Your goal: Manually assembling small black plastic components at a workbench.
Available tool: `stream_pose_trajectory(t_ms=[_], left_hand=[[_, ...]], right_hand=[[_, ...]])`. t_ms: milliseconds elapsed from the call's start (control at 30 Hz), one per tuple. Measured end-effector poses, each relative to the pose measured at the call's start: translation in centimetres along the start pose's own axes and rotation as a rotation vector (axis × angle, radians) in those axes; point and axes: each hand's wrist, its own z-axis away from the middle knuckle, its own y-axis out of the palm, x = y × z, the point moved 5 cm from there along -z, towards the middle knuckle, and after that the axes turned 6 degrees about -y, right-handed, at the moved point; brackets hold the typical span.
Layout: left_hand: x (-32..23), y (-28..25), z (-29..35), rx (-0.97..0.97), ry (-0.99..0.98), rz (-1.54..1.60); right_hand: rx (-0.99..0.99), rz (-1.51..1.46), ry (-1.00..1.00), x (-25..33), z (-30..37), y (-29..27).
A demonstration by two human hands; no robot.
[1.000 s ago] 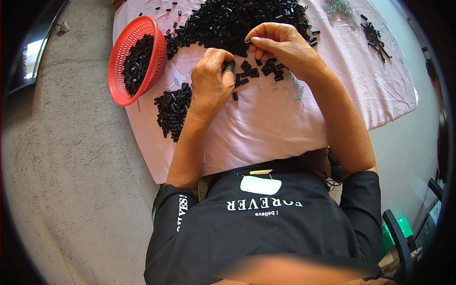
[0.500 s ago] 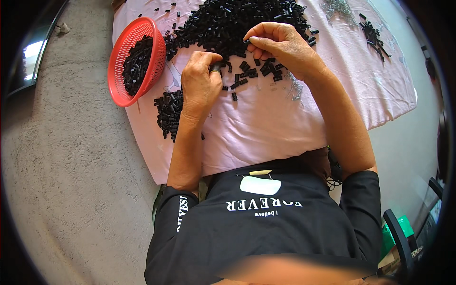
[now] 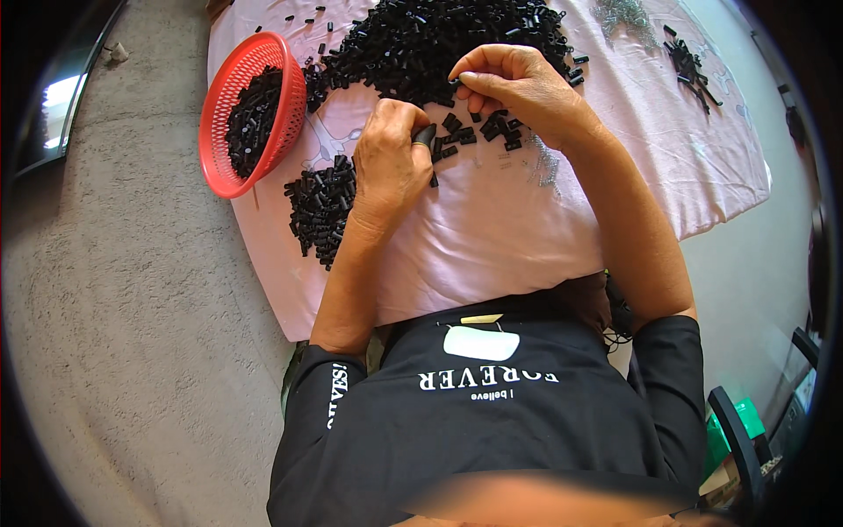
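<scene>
My left hand (image 3: 389, 162) is closed, fingers curled down over the cloth beside loose black plastic pieces (image 3: 457, 132). A dark cover or piece (image 3: 425, 135) shows at its thumb; what the fingertips hold, if anything, is hidden. My right hand (image 3: 525, 90) pinches a small dark piece (image 3: 455, 81) between thumb and forefinger, just in front of the big heap of short black tubular plastic parts (image 3: 439, 44). A smaller pile of similar parts (image 3: 318, 211) lies left of my left wrist. Small clear or metallic bits, perhaps springs (image 3: 546, 165), lie below my right hand.
A red perforated plastic basket (image 3: 297, 114) partly filled with black parts stands tilted at the table's left edge. More shiny small bits (image 3: 625, 19) and a cluster of longer black pieces (image 3: 692, 72) lie at the right on the pink cloth (image 3: 492, 246).
My left hand has moved right and slightly down, baring more of the smaller pile and covering some loose pieces. My right hand has barely moved and keeps its pinch.
</scene>
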Motion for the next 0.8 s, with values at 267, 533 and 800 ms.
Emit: stream_pose_trajectory(t_ms=[267, 533, 800], left_hand=[[-1.8, -2.0, -0.2, -0.062, -0.112, 0.56], [-1.9, -1.9, -0.2, -0.077, -0.122, 0.586], [-1.8, -1.7, -0.1, -0.042, -0.146, 0.562]], right_hand=[[0.069, -0.039, 0.038, -0.2, 0.2, 0.6], [0.097, -0.074, 0.045, 0.1, 0.3, 0.8], [0.125, -0.083, 0.035, 0.3, 0.3, 1.0]])
